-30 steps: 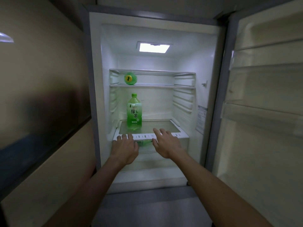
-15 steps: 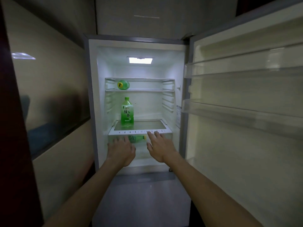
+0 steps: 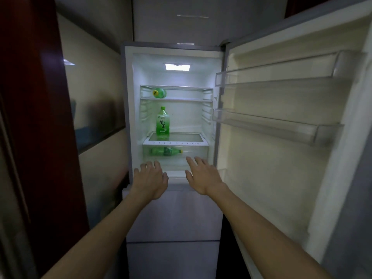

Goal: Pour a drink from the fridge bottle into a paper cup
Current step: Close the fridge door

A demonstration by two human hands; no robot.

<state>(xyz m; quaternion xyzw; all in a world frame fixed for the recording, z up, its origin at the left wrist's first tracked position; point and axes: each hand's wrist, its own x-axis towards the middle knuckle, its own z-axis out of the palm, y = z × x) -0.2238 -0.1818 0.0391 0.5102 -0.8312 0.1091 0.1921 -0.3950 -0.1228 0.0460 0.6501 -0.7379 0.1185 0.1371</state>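
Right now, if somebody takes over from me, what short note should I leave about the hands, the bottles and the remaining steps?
Left hand: open, empty, held before the lower edge of the fridge.
Right hand: open, empty, beside it.
The fridge door is open. The upright green tea bottle stands on the glass shelf; a second bottle lies on the upper shelf; a third bottle lies in the clear drawer. No paper cup in view.
Done: door opened.
Left: take a bottle out, find a cup, uncap, pour.
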